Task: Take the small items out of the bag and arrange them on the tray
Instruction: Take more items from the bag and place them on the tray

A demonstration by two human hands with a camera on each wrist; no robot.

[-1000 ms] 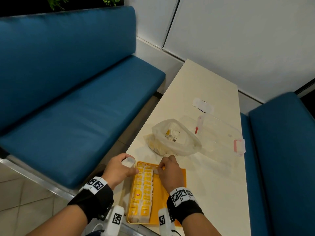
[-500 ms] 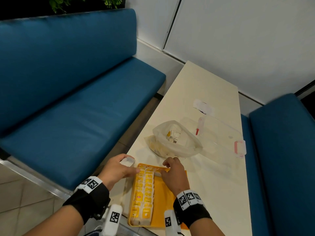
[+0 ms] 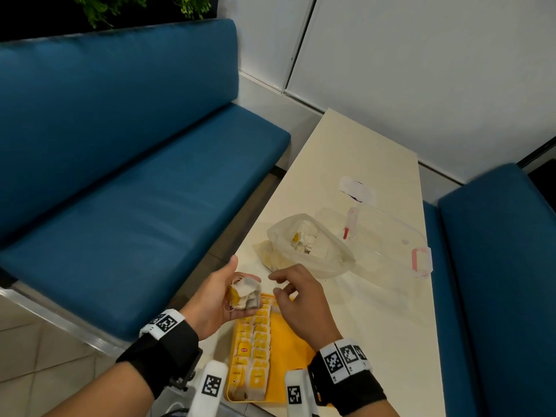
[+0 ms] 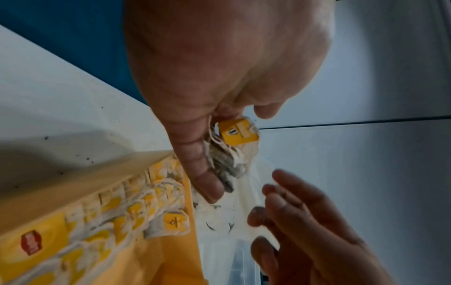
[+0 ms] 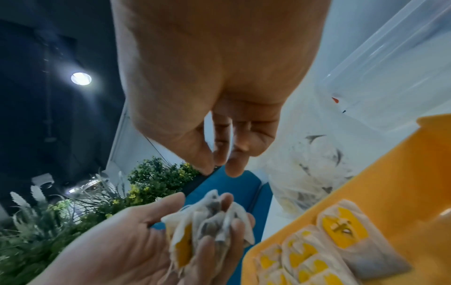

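My left hand (image 3: 228, 291) is raised palm up above the tray's far left corner and grips a bunch of tea bags (image 3: 245, 294) with yellow tags; the same tea bags (image 5: 207, 229) show in the right wrist view and as a tea bag bunch (image 4: 231, 146) in the left wrist view. My right hand (image 3: 288, 291) hovers just right of the bunch, fingers loosely curled and holding nothing. The yellow tray (image 3: 296, 350) lies at the table's near edge with two rows of tea bags (image 3: 255, 353) along its left side. The clear plastic bag (image 3: 325, 254) lies open beyond the tray, more tea bags inside.
A clear lidded container (image 3: 391, 245) with pink clips lies right of the bag. A white paper slip (image 3: 356, 189) is farther back on the cream table (image 3: 376, 326). Blue bench seats (image 3: 135, 191) flank the table on both sides.
Both hands lifted off the tray's far edge. The left hand turned palm up, showing the tea bags it holds, and the right hand came up beside it with nothing in it.
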